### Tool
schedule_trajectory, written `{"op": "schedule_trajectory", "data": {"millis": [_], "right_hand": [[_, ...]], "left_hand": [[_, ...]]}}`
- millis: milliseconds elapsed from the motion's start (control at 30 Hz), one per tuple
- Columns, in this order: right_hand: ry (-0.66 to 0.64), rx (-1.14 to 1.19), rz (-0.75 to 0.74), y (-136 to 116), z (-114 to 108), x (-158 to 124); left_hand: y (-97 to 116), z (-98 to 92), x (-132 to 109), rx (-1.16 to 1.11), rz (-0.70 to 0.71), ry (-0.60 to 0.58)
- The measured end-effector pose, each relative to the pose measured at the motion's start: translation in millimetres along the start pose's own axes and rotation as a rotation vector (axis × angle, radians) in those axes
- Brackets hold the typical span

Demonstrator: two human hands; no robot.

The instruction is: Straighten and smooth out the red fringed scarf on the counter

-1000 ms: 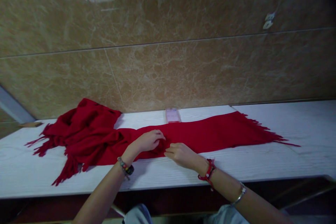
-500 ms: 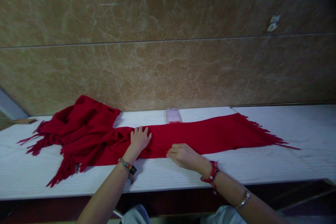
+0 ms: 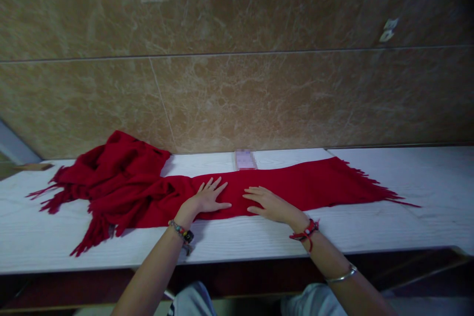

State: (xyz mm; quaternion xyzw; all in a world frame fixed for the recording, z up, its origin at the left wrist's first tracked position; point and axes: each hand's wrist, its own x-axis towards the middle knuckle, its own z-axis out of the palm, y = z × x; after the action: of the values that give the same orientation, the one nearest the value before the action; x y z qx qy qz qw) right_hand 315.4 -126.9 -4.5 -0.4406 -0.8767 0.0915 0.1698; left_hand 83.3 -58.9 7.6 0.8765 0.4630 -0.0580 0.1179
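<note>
A red fringed scarf (image 3: 296, 185) lies lengthwise along the white table. Its right part is spread flat, with the fringed end pointing right; the left part is bunched in loose folds, with tassels hanging toward the front. My left hand (image 3: 208, 198) rests on the scarf near its middle, fingers spread, beside the rumpled section. To its right, my right hand (image 3: 269, 203) is laid over the flat part near the front edge, palm down with fingers stretched out. Neither hand grips the cloth.
Behind the scarf, a small pale pink blurred item (image 3: 245, 159) sits against the brown marbled tile wall (image 3: 237, 103). A brown flat object (image 3: 35, 167) lies at the far left of the white table (image 3: 237, 242), whose front edge runs close to my knees.
My left hand has spread its fingers and shifted slightly right. My right hand has opened from a closed pinch and now lies flat on the scarf.
</note>
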Motion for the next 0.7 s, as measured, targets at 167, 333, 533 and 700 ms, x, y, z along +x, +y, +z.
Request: {"op": "schedule_trajectory", "data": {"millis": [167, 333, 533, 700], "right_hand": [[-0.068, 0.02, -0.086, -10, 1, 4], [-0.113, -0.097, 0.001, 2, 4, 5], [-0.081, -0.206, 0.227, 24, -8, 4], [-0.153, -0.105, 0.023, 4, -6, 22]], "left_hand": [[-1, 1.7, 1, 0.006, -0.114, -0.003], [2, -1.3, 1, 0.033, -0.156, -0.044], [1, -1.9, 2, 0.034, -0.17, -0.067], [0, 0.0, 4, 0.025, -0.169, -0.058]]}}
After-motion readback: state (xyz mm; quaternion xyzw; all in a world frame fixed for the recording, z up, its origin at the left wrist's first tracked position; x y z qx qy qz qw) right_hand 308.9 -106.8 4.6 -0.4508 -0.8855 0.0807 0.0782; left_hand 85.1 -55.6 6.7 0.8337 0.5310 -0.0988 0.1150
